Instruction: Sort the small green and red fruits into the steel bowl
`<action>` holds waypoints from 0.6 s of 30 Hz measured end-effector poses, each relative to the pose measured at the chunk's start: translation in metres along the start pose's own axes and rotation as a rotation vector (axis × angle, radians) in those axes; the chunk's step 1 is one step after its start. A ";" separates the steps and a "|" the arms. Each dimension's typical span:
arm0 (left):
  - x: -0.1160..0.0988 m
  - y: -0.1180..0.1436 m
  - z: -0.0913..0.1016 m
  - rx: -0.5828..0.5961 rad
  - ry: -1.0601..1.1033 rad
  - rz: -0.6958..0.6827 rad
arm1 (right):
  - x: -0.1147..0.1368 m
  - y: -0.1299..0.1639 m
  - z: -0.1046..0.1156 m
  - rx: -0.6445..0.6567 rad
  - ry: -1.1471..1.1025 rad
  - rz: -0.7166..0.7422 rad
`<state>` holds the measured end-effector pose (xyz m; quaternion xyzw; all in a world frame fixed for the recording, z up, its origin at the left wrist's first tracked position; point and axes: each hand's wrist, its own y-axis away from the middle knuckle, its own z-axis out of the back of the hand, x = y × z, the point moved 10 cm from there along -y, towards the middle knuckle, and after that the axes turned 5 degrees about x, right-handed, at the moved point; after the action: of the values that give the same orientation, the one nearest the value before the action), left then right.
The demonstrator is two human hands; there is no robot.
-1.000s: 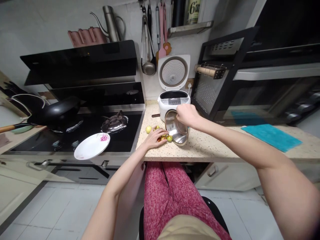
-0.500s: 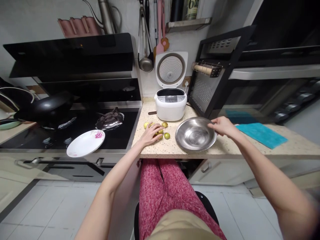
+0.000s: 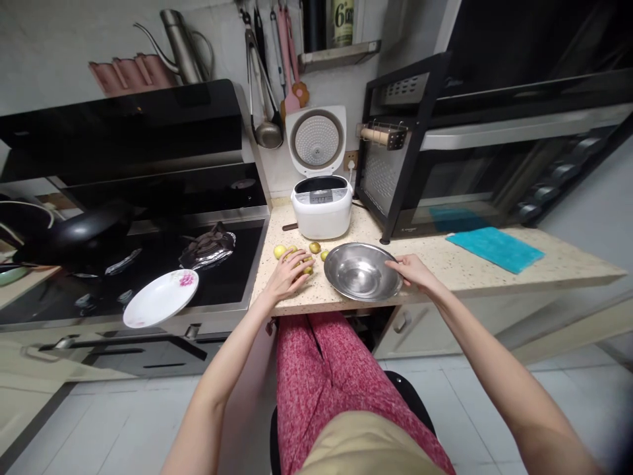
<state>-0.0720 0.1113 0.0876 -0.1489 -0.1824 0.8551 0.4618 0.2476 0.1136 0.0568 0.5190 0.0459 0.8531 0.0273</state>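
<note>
Our right hand (image 3: 414, 272) pinches the right rim of the steel bowl (image 3: 362, 272), which sits upright, mouth up, flat on the tabletop (image 3: 445, 254) with its near rim at the front edge. Our left hand (image 3: 285, 276) lies loosely cupped over the small green fruits (image 3: 280, 251) just left of the bowl; whether it has hold of any, we cannot tell. Rice cooker (image 3: 322, 214) behind, stove (image 3: 163, 264) left, bare tabletop runs right to the teal mat (image 3: 494, 249).
</note>
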 end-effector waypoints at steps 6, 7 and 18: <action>0.002 0.000 -0.003 -0.017 0.043 0.045 | -0.001 -0.002 -0.022 0.056 -0.040 0.030; 0.003 0.000 -0.005 -0.015 0.049 0.046 | 0.001 -0.002 -0.028 0.073 -0.042 0.036; 0.016 0.003 -0.006 -0.051 0.112 0.093 | 0.038 -0.036 -0.049 0.104 0.179 0.187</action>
<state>-0.0799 0.1242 0.0792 -0.2168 -0.1710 0.8610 0.4272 0.1868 0.1509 0.0638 0.4434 0.0437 0.8914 -0.0835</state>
